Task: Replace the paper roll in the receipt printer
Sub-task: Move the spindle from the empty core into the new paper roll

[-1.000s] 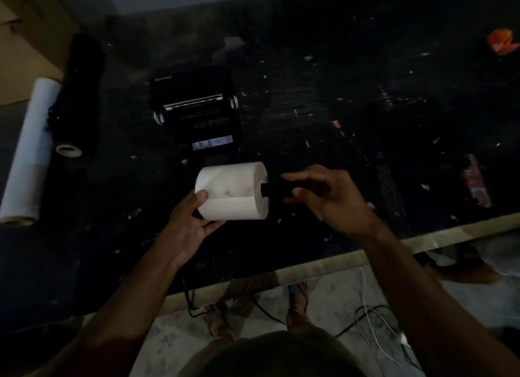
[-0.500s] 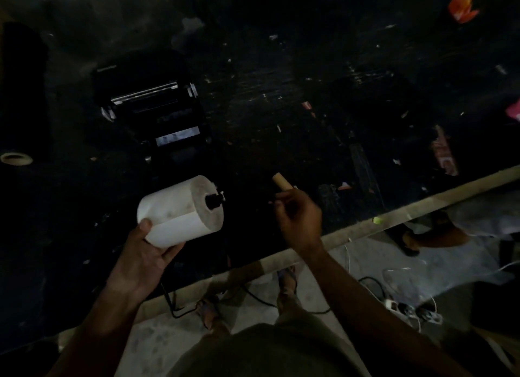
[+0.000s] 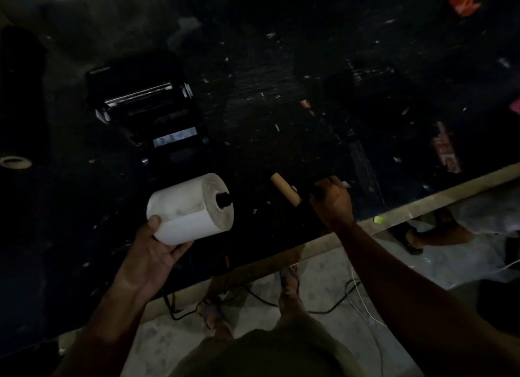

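Note:
My left hand (image 3: 157, 253) holds a white paper roll (image 3: 188, 208) from below, a little above the black table. A black spindle (image 3: 223, 200) pokes out of the roll's right end. The black receipt printer (image 3: 146, 106) sits behind the roll with its lid open and its metal bar showing. My right hand (image 3: 333, 202) is to the right of the roll, near the table's front edge. Its fingers are curled at the near end of an empty brown cardboard core (image 3: 284, 188), which lies low over the table. The grip is dim.
The black table (image 3: 281, 123) is littered with small scraps. A dark roll with a pale end (image 3: 15, 161) lies at the far left and an orange object (image 3: 464, 1) at the far right. Cables (image 3: 363, 306) and my feet are on the floor below the wooden table edge (image 3: 422, 205).
My right hand left the roll's spindle end and moved right, carrying the cardboard core down toward the table. My left hand turned the roll's spindle end toward me.

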A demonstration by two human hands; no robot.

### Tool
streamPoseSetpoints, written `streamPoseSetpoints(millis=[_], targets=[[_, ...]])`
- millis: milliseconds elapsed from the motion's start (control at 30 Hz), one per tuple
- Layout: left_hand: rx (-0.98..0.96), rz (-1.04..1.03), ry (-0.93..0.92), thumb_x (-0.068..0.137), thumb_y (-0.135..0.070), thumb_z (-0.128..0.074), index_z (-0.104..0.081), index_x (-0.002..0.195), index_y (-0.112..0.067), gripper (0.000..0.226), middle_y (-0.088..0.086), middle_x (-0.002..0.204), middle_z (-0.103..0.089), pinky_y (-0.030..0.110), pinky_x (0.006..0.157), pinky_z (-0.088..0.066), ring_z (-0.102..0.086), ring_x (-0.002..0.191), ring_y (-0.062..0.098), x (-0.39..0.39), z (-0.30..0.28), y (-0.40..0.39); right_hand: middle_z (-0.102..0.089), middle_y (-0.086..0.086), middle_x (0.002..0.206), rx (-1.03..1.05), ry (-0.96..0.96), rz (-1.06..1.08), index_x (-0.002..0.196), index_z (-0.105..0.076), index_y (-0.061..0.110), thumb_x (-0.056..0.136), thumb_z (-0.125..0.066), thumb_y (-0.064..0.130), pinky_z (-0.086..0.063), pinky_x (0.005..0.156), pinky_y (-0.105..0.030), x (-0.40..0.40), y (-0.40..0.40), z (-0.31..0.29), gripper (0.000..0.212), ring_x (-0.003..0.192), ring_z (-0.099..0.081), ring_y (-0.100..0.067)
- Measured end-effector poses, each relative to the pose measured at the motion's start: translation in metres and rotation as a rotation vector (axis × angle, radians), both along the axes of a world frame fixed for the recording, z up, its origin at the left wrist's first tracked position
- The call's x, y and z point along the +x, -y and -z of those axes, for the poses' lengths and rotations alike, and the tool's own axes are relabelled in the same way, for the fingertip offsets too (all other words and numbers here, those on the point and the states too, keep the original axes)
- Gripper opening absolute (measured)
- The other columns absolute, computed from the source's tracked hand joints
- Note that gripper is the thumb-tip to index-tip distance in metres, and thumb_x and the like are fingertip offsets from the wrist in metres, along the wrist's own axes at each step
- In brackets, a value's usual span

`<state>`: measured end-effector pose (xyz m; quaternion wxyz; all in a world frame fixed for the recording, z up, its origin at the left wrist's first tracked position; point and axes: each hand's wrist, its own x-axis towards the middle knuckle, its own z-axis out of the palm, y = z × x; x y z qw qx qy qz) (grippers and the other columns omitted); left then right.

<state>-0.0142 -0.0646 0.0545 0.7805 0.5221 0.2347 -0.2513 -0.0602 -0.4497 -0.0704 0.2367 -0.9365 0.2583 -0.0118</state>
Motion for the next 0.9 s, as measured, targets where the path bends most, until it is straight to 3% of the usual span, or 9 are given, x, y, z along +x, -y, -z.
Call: streamPoseSetpoints(millis=[133, 300, 500, 600, 800, 900], targets=[[-0.031, -0.011, -0.001, 0.103, -0.037, -0.046, -0.065, 0.122, -0.022, 0.030, 0.001, 0.113, -0.079, 0.036, 0.080, -0.064, -0.076, 0.101, 0.017, 0.001, -0.001, 0.004, -0.065, -0.007, 0.108, 0.100, 0.162, 0.198, 0.102, -0.068, 0.016, 0.075, -0.080, 0.026, -0.052, 0.079, -0.033, -0.006, 0.001, -0.016, 0.031, 0.096, -0.066, -0.025], [-0.072, -0.019, -0.015, 0.095, -0.039, -0.056, -0.065, 0.120, -0.022, 0.032, 0.002, 0.110, -0.080, 0.037, 0.076, -0.064, -0.077, 0.097, 0.018, 0.004, -0.006, 0.012, -0.066, 0.003, 0.097, 0.424, 0.494, 0.134, 0.100, -0.068, 0.019, 0.076, -0.080, 0.032, -0.054, 0.072, -0.019, -0.005, -0.045, -0.079, 0.030, 0.082, -0.065, -0.004], [-0.092, -0.033, -0.023, 0.079, -0.040, -0.064, -0.064, 0.120, -0.018, 0.047, 0.005, 0.108, -0.080, 0.036, 0.076, -0.064, -0.075, 0.097, 0.020, 0.004, -0.013, 0.017, -0.070, -0.005, 0.091, 0.839, 0.588, -0.089, 0.117, -0.072, 0.019, 0.083, -0.078, 0.023, -0.059, 0.081, -0.033, -0.017, -0.117, -0.143, 0.035, 0.084, -0.070, -0.019], [-0.103, -0.033, -0.028, 0.079, -0.039, -0.064, -0.064, 0.121, -0.018, 0.047, 0.005, 0.109, -0.080, 0.037, 0.076, -0.064, -0.075, 0.099, 0.021, 0.003, -0.013, 0.018, -0.068, -0.007, 0.090, 0.861, 0.579, -0.178, 0.122, -0.072, 0.016, 0.085, -0.079, 0.015, -0.056, 0.082, -0.033, -0.020, -0.134, -0.152, 0.038, 0.086, -0.067, -0.021], [-0.159, -0.039, -0.015, 0.073, -0.045, -0.074, -0.065, 0.120, -0.018, 0.055, 0.006, 0.111, -0.079, 0.037, 0.076, -0.064, -0.077, 0.098, 0.021, 0.000, -0.014, 0.015, -0.068, -0.016, 0.088, 0.853, 0.586, -0.176, 0.118, -0.073, 0.010, 0.083, -0.079, 0.002, -0.044, 0.089, -0.007, -0.020, -0.152, -0.156, 0.037, 0.083, -0.064, -0.005], [-0.178, -0.041, -0.018, 0.069, -0.046, -0.077, -0.065, 0.120, -0.018, 0.059, 0.006, 0.110, -0.080, 0.036, 0.074, -0.063, -0.077, 0.096, 0.021, 0.000, -0.014, 0.014, -0.069, -0.012, 0.087, 0.859, 0.610, -0.207, 0.114, -0.075, 0.016, 0.081, -0.080, 0.003, -0.045, 0.091, -0.008, -0.020, -0.156, -0.154, 0.036, 0.082, -0.066, -0.005]])
